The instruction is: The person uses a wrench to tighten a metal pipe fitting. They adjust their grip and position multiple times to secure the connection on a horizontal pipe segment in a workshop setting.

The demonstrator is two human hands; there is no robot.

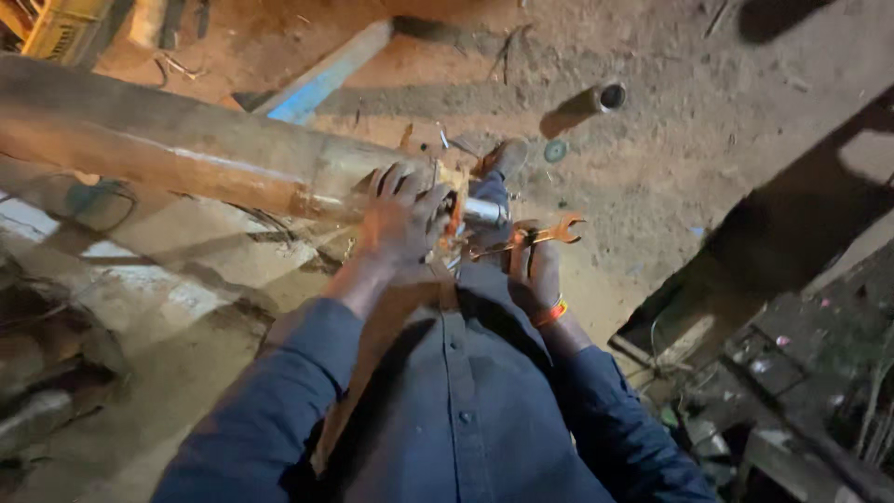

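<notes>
A long, thick wooden pole [158, 140] is lying across the view from the upper left toward the middle, its near end capped by a metal sleeve with a short bright steel stub [482, 212] sticking out of it. The person, in a dark blue shirt, is leaning over that end above a floor of reddish dirt [670, 140].

The left hand [400, 216] is pressing down on the pole just behind the stub, fingers spread and curled over the top rather than closed tight — it is bracing, not gripping hard. That looks like the right idea: the pole seems heavy and round, so keeping weight on it close to the fitting should be stopping it from rolling while the tool is turning.

The right hand [535, 272], an orange band at its wrist, is closed around the handle of an open-ended spanner [540, 233]; the tool's free forked end is pointing right, and its other end is reaching in toward the stub. Whether it is actually seated on a nut I cannot tell — the spot is hidden between the hands. Seating it squarely before pulling, and pulling toward the body, would probably guard against slipping.

A small metal tube [601, 97] is lying on the dirt well apart, beyond the work.
</notes>
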